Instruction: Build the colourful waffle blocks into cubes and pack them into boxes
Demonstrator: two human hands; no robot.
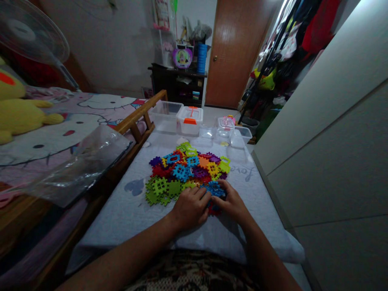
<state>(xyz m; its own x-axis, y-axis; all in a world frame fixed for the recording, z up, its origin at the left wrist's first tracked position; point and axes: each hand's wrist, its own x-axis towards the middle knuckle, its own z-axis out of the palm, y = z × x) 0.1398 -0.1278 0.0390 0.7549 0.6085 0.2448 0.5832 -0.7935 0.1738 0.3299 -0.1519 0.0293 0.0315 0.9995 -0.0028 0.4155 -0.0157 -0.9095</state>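
Observation:
A heap of colourful plastic interlocking building pieces [182, 171] lies on the cloth-covered table. At its near right edge are several blue pieces [214, 188], with red ones showing below them. My right hand [232, 201] curves around the blue pieces from the right, thumb and fingers closed on them. My left hand [192, 205] rests against the near side of the heap, its fingers bent toward the same blue pieces; what is under its fingertips is hidden. Green pieces [159, 186] lie to the left of my left hand.
Behind the heap stand an open clear bin [166, 117], a lidded clear box with orange latches [190, 121] and smaller clear containers [239, 137]. A wooden bed rail [142, 117] borders the table's left side; a white cabinet [327, 161] stands at the right.

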